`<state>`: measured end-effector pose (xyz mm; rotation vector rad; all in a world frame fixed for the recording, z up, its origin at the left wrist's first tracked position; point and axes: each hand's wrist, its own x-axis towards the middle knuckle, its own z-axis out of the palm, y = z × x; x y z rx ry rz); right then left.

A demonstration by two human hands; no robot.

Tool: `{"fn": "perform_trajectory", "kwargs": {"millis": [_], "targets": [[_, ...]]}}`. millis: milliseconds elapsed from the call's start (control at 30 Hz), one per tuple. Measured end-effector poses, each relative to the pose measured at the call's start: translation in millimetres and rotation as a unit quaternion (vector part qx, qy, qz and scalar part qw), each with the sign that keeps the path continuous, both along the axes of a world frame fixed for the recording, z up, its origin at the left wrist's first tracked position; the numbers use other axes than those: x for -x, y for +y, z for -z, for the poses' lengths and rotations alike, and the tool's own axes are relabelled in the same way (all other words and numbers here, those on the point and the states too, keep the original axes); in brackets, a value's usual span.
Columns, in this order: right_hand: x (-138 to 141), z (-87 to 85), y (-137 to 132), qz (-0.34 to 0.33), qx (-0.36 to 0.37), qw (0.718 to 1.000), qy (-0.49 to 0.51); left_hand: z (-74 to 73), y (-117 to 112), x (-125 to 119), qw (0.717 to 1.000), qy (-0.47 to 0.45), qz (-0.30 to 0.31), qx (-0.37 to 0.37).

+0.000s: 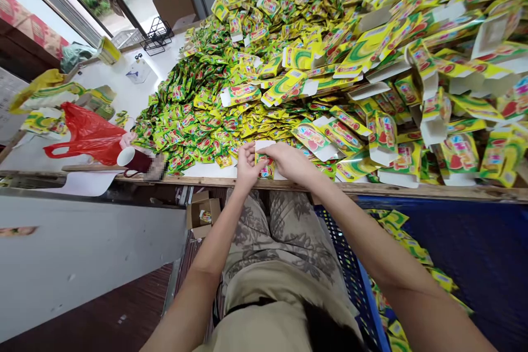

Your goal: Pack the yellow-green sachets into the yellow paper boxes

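Note:
Both my hands meet at the front edge of the table. My left hand pinches the left side of a small yellow-green carton with its white flap up. My right hand is closed over the carton's right side. Just behind them lies a big heap of small yellow-green sachets. To the right rises a pile of flat and folded cartons of the same print.
A red plastic bag and a dark red cup sit at the table's left. A blue crate holding filled cartons stands at my right. A small cardboard box lies on the floor under the table. My lap is below.

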<state>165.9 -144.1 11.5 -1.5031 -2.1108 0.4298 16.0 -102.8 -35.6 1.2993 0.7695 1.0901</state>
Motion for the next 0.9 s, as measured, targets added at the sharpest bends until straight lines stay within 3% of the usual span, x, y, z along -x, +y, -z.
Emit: {"fn": "perform_trajectory", "kwargs": {"millis": [100, 200, 267, 400, 533, 600, 667, 733, 900], "targets": [[3, 6.8, -4, 0.037, -0.060, 0.990, 0.124, -3.0, -5, 4, 0.998, -0.007, -0.044, -0.037], [7, 21.8, -7, 0.167, -0.067, 0.928, 0.326, -3.9, -10, 7, 0.999, 0.015, -0.033, -0.030], [9, 32.1, -7, 0.186, 0.024, 0.866, 0.464, -4.1, -10, 8, 0.999, 0.028, -0.015, -0.019], [5, 38.0, 2, 0.117, 0.221, 0.754, 0.607, -8.4, -3, 11, 0.999, 0.053, -0.008, -0.011], [-5, 28.0, 18, 0.070, 0.357, 0.681, 0.635, -14.1, 9, 14, 0.997, 0.076, 0.015, 0.009], [-8, 23.9, 25, 0.067, 0.391, 0.660, 0.637, -14.1, 12, 14, 0.996, 0.070, 0.036, 0.036], [-7, 22.6, 28, 0.075, 0.392, 0.663, 0.633, -11.7, 14, 13, 0.997, 0.052, 0.032, 0.054], [-5, 23.7, 26, 0.087, 0.351, 0.698, 0.618, -8.2, 15, 11, 0.998, 0.025, 0.009, 0.060], [-5, 26.0, 10, 0.072, 0.115, 0.881, 0.453, -4.4, 18, 7, 1.000, 0.015, 0.024, 0.014]]}}
